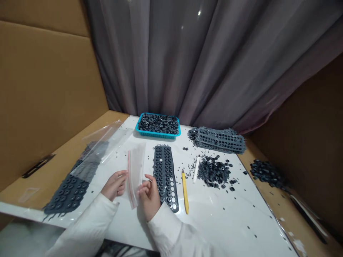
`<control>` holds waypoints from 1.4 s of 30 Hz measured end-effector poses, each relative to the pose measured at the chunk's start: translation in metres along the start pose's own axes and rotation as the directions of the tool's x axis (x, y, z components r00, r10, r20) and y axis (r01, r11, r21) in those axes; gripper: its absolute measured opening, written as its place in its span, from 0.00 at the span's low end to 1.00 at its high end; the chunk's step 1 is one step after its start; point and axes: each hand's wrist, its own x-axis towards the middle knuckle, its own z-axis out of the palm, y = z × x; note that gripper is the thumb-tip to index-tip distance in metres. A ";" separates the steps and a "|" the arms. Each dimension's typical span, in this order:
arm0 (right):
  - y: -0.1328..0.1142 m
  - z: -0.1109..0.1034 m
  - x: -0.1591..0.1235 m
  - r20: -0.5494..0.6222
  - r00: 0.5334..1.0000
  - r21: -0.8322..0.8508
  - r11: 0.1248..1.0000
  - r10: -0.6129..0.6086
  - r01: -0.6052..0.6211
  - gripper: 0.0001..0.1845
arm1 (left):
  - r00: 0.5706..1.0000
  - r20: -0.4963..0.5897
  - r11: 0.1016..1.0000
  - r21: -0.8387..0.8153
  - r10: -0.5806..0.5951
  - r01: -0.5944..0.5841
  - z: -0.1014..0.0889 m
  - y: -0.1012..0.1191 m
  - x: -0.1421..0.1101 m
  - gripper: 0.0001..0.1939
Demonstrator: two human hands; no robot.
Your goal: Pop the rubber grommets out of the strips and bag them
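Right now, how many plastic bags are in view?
2: a red-edged bag between the left hand and right hand, and a clear bag over the grey rubber sheet at left. Others may be hidden.

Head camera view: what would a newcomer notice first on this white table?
The bright blue basket at the far edge of the white table catches the eye first, heaped with small dark rings. Nearer the middle lies a perforated grey rubber strip. Beside it, the left hand and right hand are at a clear plastic bag.
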 end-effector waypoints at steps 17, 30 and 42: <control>-0.075 -0.009 0.009 0.112 0.990 -0.550 0.835 0.088 -0.012 0.12 | 0.902 0.312 0.795 0.442 0.297 -0.415 0.048 0.004 -0.017 0.13; -0.091 -0.025 0.012 0.463 0.844 -0.336 0.935 0.271 -0.116 0.24 | 0.660 0.716 0.778 0.274 0.228 -0.565 0.045 0.022 -0.032 0.23; -0.095 -0.026 0.006 0.325 0.923 -0.446 0.894 0.207 -0.043 0.19 | 0.658 0.618 0.512 0.433 0.431 -0.742 0.046 0.033 -0.035 0.25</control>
